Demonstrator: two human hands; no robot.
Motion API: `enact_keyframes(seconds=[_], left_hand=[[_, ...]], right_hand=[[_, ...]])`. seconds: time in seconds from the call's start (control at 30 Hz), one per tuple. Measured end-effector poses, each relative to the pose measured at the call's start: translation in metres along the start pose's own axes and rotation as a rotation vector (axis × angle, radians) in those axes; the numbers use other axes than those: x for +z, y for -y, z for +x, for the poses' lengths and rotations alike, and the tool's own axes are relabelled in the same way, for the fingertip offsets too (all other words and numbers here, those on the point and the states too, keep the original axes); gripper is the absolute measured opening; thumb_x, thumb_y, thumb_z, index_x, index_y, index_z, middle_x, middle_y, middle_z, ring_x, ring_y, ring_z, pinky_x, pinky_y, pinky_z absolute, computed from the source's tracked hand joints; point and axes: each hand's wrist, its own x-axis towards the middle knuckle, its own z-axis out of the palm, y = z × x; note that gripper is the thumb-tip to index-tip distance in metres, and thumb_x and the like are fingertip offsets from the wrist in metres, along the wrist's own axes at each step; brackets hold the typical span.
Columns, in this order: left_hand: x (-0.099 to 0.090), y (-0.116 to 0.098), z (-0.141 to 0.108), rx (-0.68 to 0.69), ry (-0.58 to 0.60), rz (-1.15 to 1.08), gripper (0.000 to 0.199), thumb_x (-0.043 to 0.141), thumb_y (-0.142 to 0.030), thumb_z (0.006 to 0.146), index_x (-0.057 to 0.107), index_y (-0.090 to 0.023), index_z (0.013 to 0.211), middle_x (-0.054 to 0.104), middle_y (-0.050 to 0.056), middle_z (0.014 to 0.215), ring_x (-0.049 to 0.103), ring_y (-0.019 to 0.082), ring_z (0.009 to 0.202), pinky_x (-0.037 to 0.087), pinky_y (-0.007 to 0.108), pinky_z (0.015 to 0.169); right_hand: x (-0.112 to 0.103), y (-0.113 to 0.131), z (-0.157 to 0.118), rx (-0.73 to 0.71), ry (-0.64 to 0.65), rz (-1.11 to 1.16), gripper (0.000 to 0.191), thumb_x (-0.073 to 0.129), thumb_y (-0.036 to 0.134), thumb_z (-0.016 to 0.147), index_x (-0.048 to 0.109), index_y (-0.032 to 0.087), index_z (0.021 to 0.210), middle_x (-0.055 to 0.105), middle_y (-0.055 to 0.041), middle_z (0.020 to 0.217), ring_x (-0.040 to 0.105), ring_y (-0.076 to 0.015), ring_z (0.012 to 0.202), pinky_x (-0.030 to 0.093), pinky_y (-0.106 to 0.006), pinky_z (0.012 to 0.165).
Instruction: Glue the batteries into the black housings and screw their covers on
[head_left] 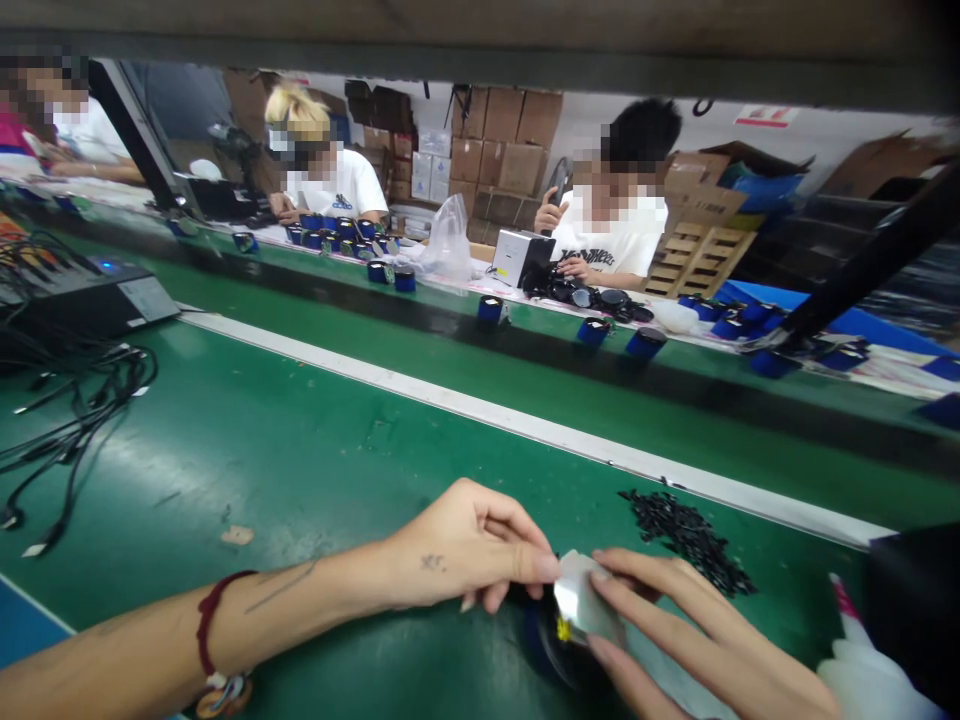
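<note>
My left hand [469, 545] reaches in from the lower left and pinches the near edge of a small white piece [581, 597], perhaps a label or film. My right hand [690, 635] comes from the lower right with its fingers on the same white piece. Under the piece lies a dark round blue-and-black object [544, 640] on the green mat [300, 450], mostly hidden by both hands. A red cord bracelet sits on my left wrist.
A heap of small black parts [686, 535] lies just right of my hands. Black cables [67, 420] and a dark box [97, 295] are at the left. A white stripe crosses the mat; beyond it, blue cylinders [592, 330] line the belt where other people sit.
</note>
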Motion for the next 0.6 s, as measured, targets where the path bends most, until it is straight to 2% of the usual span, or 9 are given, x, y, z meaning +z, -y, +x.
enact_keyframes(seconds=[0.1,0.17,0.23,0.3,0.37,0.43,0.53,0.6], left_hand=[[-0.001,0.002,0.001,0.065,-0.046,0.098,0.050,0.079,-0.040,0.067,0.066,-0.014,0.107,0.068,0.004,0.086,0.047,0.005,0.052,0.035,0.018,0.045],[0.000,0.003,0.003,0.123,-0.060,0.178,0.048,0.082,-0.034,0.065,0.069,-0.017,0.108,0.068,0.005,0.100,0.050,0.008,0.067,0.039,0.020,0.058],[0.003,0.004,0.004,0.177,-0.022,0.253,0.044,0.082,-0.028,0.064,0.072,-0.020,0.106,0.067,0.004,0.103,0.050,0.011,0.076,0.039,0.022,0.065],[0.005,0.006,0.007,0.196,0.060,0.270,0.039,0.078,-0.022,0.068,0.073,-0.023,0.107,0.068,0.002,0.101,0.049,0.011,0.075,0.040,0.022,0.066],[0.006,0.008,0.010,0.170,0.127,0.237,0.033,0.072,-0.019,0.073,0.073,-0.024,0.106,0.068,0.002,0.102,0.050,0.009,0.069,0.041,0.021,0.062],[0.006,0.011,0.016,0.105,0.138,0.186,0.029,0.071,-0.021,0.074,0.074,-0.020,0.103,0.069,0.002,0.091,0.053,0.008,0.061,0.043,0.020,0.055],[0.005,0.010,0.026,-0.005,0.108,0.121,0.038,0.079,-0.026,0.065,0.073,-0.015,0.101,0.063,-0.002,0.064,0.048,0.006,0.043,0.040,0.018,0.040],[0.004,0.007,0.032,-0.069,0.094,0.071,0.046,0.085,-0.023,0.056,0.073,-0.015,0.100,0.066,-0.002,0.069,0.047,0.004,0.041,0.037,0.015,0.036]], right_hand=[[-0.006,-0.005,0.004,0.113,0.004,0.071,0.020,0.064,0.032,0.088,0.069,0.024,0.105,0.068,0.0003,0.107,0.067,-0.0119,0.093,0.050,-0.010,0.086],[-0.007,-0.006,0.005,0.208,-0.019,0.165,0.016,0.066,0.034,0.087,0.071,0.026,0.100,0.070,0.0035,0.101,0.068,-0.0102,0.090,0.048,-0.006,0.083],[-0.007,-0.007,0.006,0.295,-0.010,0.261,0.016,0.068,0.034,0.085,0.072,0.028,0.099,0.070,0.0043,0.101,0.068,-0.0106,0.089,0.047,-0.005,0.081],[-0.006,-0.005,0.006,0.367,0.010,0.347,0.015,0.069,0.034,0.084,0.074,0.029,0.097,0.070,0.0032,0.100,0.068,-0.0126,0.089,0.048,-0.007,0.080],[-0.005,-0.003,0.007,0.431,0.030,0.417,0.014,0.070,0.034,0.082,0.075,0.030,0.094,0.070,0.0023,0.098,0.068,-0.0137,0.088,0.049,-0.007,0.078],[-0.005,-0.002,0.006,0.495,0.038,0.462,0.013,0.070,0.035,0.080,0.076,0.031,0.091,0.071,0.0022,0.097,0.068,-0.0134,0.088,0.048,-0.006,0.078],[-0.007,-0.002,0.006,0.550,0.053,0.462,0.013,0.070,0.037,0.079,0.076,0.033,0.090,0.071,0.0025,0.096,0.068,-0.0130,0.090,0.047,-0.005,0.078],[-0.009,-0.004,0.005,0.553,0.074,0.464,0.014,0.070,0.037,0.079,0.076,0.032,0.091,0.071,0.0014,0.096,0.068,-0.0145,0.091,0.048,-0.007,0.079]])
